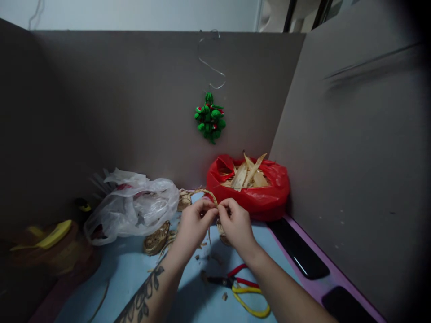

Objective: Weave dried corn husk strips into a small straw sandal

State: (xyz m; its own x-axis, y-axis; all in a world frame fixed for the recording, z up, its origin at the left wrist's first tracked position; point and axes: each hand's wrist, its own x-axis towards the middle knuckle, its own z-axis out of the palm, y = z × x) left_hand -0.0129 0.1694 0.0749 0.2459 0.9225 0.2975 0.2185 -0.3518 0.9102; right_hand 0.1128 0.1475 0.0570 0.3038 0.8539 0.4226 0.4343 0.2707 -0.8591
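Both hands meet near the middle of the view, fingertips almost touching. My left hand (pixel 198 222) pinches a braided straw-coloured cord (pixel 206 192), which arches up and back to the left. My right hand (pixel 236 223) pinches the same cord at its near end, close beside the left fingertips. A thin loose strand hangs below the fingers. Behind my left hand sits a coiled piece of cord (pixel 183 200), and another coil (pixel 157 238) lies left of my wrist. A further brown piece is partly hidden behind my right hand.
A red bag (pixel 249 201) of dry strips stands behind the hands, a clear plastic bag (pixel 129 215) at left. Scissors with red handles and yellow-handled ones (pixel 251 298) lie in front. Two black phones (pixel 303 251) rest at right. A green ornament (pixel 210 117) hangs on the grey panel.
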